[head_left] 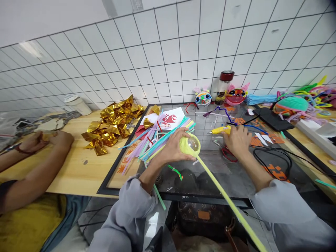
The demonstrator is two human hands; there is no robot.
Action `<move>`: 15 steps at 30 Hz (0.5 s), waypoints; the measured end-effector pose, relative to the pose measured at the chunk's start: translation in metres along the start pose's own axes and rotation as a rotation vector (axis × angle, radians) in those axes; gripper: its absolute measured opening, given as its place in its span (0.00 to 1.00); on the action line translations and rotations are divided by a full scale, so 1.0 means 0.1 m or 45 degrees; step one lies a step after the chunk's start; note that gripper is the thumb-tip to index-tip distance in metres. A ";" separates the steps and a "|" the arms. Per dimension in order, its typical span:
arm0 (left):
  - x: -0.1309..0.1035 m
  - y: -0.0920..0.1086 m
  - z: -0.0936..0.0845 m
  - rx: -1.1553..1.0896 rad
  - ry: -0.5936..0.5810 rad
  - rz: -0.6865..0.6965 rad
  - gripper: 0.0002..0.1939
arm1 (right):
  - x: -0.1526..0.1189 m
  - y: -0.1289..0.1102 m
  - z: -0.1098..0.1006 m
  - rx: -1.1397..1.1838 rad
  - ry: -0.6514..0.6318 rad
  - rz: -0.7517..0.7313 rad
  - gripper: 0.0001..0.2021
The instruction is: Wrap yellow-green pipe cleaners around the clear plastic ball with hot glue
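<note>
My left hand [176, 145] grips a round yellow-green fuzzy piece [186, 146] around a clear ball [193, 144], and a long yellow-green strip [225, 194] trails from it toward the lower right. Farther right, my right hand [238, 140] has its fingers around a yellow glue gun [220, 130], whose nozzle points left. Red-handled scissors [228, 154] lie just below the glue gun. A bundle of pastel fuzzy stems [157, 138] lies beside my left hand, partly over a white sheet with a red print [174, 117].
Another person's hands [47, 140] work at the left. Gold foil pieces [112, 122] lie between us. Two decorated faces [203, 98] and a lidded jar [223, 87] stand by the wall. A black cable [274, 150] coils at right, near colourful stems [312, 94].
</note>
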State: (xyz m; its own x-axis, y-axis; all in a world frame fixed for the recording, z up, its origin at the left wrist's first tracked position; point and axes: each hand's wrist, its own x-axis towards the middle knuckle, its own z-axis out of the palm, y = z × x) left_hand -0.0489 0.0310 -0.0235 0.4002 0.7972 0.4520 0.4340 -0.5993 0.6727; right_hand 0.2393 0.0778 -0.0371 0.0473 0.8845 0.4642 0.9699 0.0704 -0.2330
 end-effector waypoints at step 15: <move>0.00 0.09 -0.02 0.041 -0.023 0.056 0.37 | -0.49 -0.92 -0.43 1.024 0.367 -1.190 0.10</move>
State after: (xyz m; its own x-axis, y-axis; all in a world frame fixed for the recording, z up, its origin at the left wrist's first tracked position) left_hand -0.0468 0.0261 -0.0162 0.4338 0.7688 0.4699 0.4415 -0.6360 0.6329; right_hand 0.1578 0.0087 -0.0018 -0.4269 0.2210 0.8769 0.2479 0.9611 -0.1216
